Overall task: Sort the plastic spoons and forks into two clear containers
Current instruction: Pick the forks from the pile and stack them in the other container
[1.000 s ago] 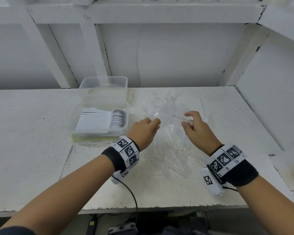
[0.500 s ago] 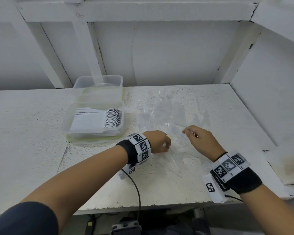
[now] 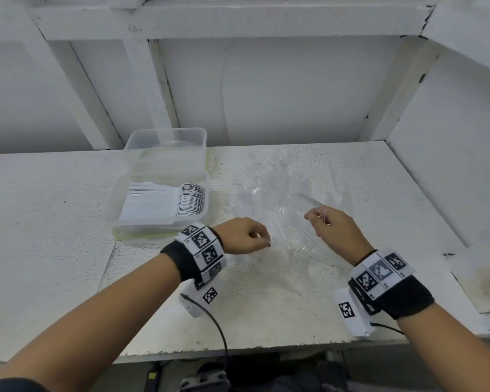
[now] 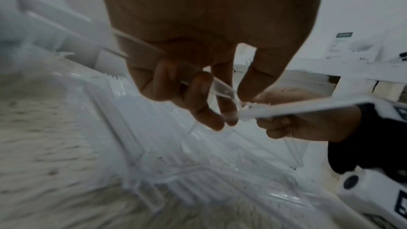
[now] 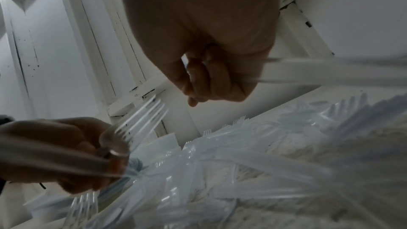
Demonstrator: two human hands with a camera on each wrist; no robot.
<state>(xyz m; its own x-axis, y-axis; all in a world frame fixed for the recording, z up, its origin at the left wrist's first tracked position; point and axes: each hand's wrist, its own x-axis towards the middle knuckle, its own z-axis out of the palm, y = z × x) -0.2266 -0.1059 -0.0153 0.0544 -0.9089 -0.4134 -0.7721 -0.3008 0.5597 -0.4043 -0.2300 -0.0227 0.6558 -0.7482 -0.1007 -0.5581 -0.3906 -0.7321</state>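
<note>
A loose pile of clear plastic cutlery (image 3: 280, 193) lies on the white table (image 3: 54, 222), spread in front of both hands. My left hand (image 3: 262, 240) hovers at the pile's near left edge and grips a clear fork (image 5: 136, 121), tines up, its handle (image 4: 196, 74) crossing my curled fingers. My right hand (image 3: 316, 219) is at the pile's near right and is curled round clear cutlery handles (image 5: 308, 70); I cannot tell spoon from fork there. Two clear containers stand to the left: the near one (image 3: 164, 226) holds stacked white spoons (image 3: 164, 205), the far one (image 3: 166, 131) looks empty.
A white wall with slanted braces (image 3: 77, 89) closes the back, and a side panel (image 3: 450, 165) bounds the table on the right. A cable (image 3: 215, 321) hangs from my left wrist over the table's front edge. Bare tabletop stretches to the left of the containers.
Both hands have drawn back from the middle of the pile toward me. The left hand has closed round a fork; the right still holds its clear cutlery.
</note>
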